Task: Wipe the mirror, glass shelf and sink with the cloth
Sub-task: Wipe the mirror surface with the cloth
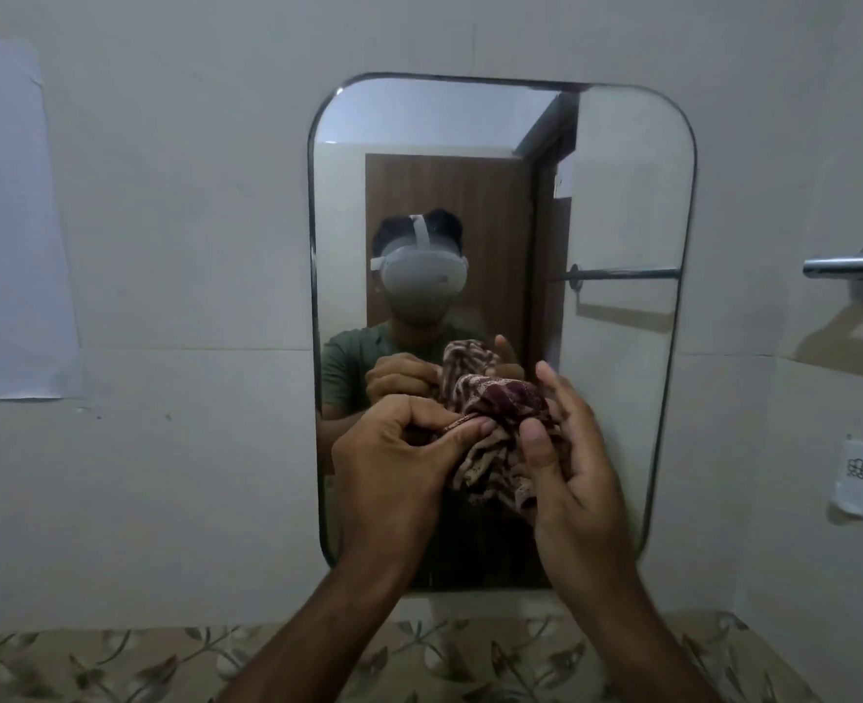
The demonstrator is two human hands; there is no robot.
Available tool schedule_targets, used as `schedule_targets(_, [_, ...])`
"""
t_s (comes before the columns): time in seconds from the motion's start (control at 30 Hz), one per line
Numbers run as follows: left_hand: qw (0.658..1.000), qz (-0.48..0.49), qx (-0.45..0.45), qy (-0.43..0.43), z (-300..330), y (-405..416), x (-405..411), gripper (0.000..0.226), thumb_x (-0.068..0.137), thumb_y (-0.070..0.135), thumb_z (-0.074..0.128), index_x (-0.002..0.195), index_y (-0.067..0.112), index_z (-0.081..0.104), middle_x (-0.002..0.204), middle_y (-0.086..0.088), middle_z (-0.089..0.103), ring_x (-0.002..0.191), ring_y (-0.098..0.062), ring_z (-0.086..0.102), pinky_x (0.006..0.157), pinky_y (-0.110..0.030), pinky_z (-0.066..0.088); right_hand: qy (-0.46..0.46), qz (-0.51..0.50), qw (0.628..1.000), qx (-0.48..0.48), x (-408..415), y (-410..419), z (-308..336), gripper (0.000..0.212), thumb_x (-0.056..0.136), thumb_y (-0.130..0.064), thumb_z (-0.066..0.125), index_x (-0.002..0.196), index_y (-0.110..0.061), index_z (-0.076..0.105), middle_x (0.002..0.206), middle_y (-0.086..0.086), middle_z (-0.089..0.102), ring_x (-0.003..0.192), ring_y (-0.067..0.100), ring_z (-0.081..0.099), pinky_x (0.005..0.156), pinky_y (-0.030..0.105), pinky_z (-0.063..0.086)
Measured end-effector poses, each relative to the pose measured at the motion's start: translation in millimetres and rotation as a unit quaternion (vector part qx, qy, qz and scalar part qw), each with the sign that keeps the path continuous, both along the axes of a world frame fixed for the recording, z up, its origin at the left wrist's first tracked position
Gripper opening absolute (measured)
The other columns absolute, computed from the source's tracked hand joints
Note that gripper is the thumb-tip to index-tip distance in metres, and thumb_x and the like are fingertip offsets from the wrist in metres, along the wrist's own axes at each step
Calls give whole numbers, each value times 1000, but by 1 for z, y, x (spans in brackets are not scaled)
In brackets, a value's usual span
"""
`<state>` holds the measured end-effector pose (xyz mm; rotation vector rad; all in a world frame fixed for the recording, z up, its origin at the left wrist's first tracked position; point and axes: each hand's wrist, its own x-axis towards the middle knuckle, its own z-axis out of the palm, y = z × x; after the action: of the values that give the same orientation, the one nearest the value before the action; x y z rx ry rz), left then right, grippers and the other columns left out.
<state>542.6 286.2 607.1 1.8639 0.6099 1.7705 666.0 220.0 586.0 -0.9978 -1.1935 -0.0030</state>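
Cloth: bunched in mid-air before the lower half of the mirror, apparently not yet pressed to the glass.
Left hand: a fold is pinched between thumb and curled fingers.
Right hand: the other side is held by the thumb, fingers half extended.
Risk of smearing: an uneven wad may leave streaks.
Risk of dropping: a one-sided pinch could let the cloth slip.
Shelf and sink: not in view.

Bunched maroon-patterned cloth — held before the rounded wall mirror.

Both hands bunching patterned cloth before wall mirror, left hand pinching, right hand cradling
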Motion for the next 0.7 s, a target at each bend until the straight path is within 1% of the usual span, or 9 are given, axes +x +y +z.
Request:
schedule_targets(0.07, [999,-11,-9,-34,6,2,-1,19,70,32,84,79,19,73,75,8,72,70,-4,70,62,-19,57,16,-5,1000,5,-1,0,6,42,100,-41,52,139,-50,40,131,-18,58,120,1,58,99,41,54])
schedule_targets(0.1, [999,-19,-13,-43,10,3,-1,19,70,32,84,79,19,74,75,7,73,70,-5,70,62,-20,57,9,-9,1000,13,-3,1,10,40,99,-39,53,135,-51,42,129,-16,59,118,3,60,96,41,56])
schedule_targets(0.17, [998,-32,-14,-55,18,6,-1,17,71,31,83,80,19,75,77,8,73,72,-5,71,63,-19,58,-30,-32,998,37,-7,5,20,28,102,-37,53,126,-50,49,124,-15,61,117,6,61,96,40,56])
schedule_targets(0.27, [998,-41,3,-56,33,12,-1,13,74,29,81,83,20,76,81,9,74,76,-3,71,66,-19,58,-72,-71,993,62,-7,14,36,25,101,-33,52,125,-39,55,124,-12,62,118,11,60,97,38,54])
schedule_targets(0.33, [998,-53,6,-42,42,16,0,12,77,28,79,85,20,77,86,10,74,80,-3,71,68,-22,59,-84,-93,989,77,-4,18,47,24,103,-25,54,126,-30,58,124,-9,62,118,10,59,97,33,53])
schedule_targets(0.43, [998,-63,22,-11,52,20,6,12,80,28,77,88,20,77,88,10,73,83,-4,71,70,-27,60,-100,-131,982,96,4,17,62,25,101,-16,56,124,-25,61,121,-7,62,116,7,59,96,22,51])
schedule_targets(0.53, [997,-54,52,29,58,16,16,12,82,31,73,92,25,75,89,14,71,85,3,68,70,-21,59,-96,-154,978,103,14,12,71,26,101,-13,56,125,-20,62,123,-5,63,116,4,58,93,12,47])
schedule_targets(0.6, [995,-38,77,55,62,11,25,15,83,31,71,98,28,73,93,16,70,88,8,66,73,-17,57,-92,-173,975,107,21,6,77,26,101,-15,55,127,-19,60,124,-6,63,115,0,57,92,7,45])
schedule_targets(0.7, [991,-56,100,69,68,4,37,36,82,28,75,117,31,65,107,17,66,98,10,62,80,-11,54,-80,-179,973,120,32,-4,84,25,101,-18,56,126,-24,55,119,-11,63,113,-1,59,90,10,49])
